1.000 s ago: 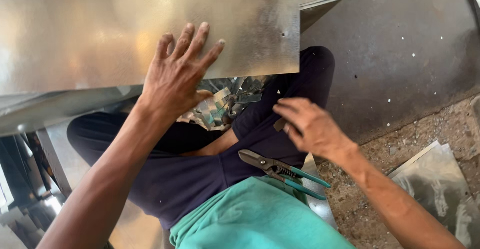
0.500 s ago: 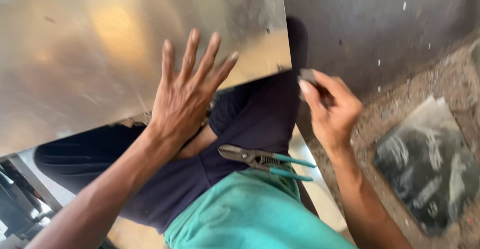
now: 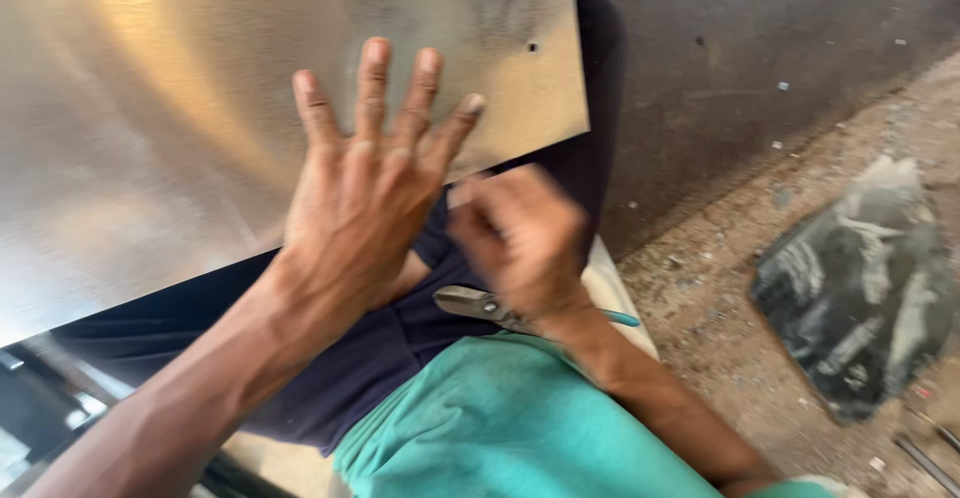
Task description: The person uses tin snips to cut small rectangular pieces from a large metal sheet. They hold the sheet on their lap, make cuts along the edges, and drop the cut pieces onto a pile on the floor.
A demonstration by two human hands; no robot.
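The metal sheet [image 3: 200,108] lies across your lap and fills the upper left of the view; its lower right corner, with a small punched hole, ends near your knee. Treat it as thin, stiff yet springy, smooth and slippery, with sharp edges: hold it by flat pressure on the face, not by the rim. Your left hand [image 3: 365,198] rests on the sheet near its lower edge, fingers spread wide and palm down. Your right hand [image 3: 520,243] is blurred just beside that edge; its closure cannot be told. The snips [image 3: 475,303] lie on your lap beneath it.
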